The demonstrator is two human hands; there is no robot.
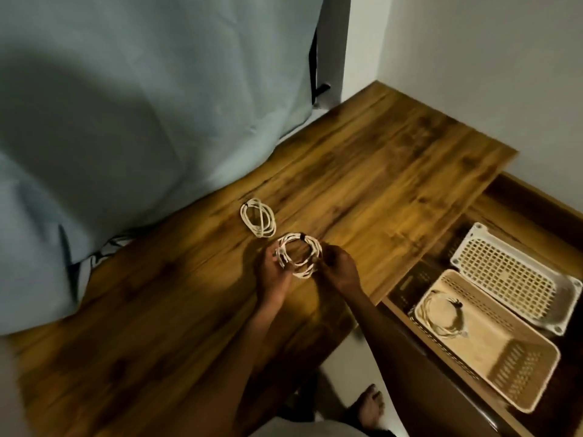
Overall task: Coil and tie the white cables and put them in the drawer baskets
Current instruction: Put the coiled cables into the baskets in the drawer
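White cables, brown wood, pale baskets

I see a white coiled cable [299, 255] with a black band, and a second white coil [258, 221] on the far side of it, both over a streaky golden-brown wood-grain desk [362, 171]. At right, a beige perforated basket [517, 367] holds another white coil [443, 313] with a black tie; beyond it sits a white grid-holed basket [473, 247]. A grey-blue cloth [142, 105] fills the left.

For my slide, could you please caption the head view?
Both hands hold a coiled white cable above the wooden table.

Home bedroom; bedsheet [142, 121], wooden desk [362, 171]
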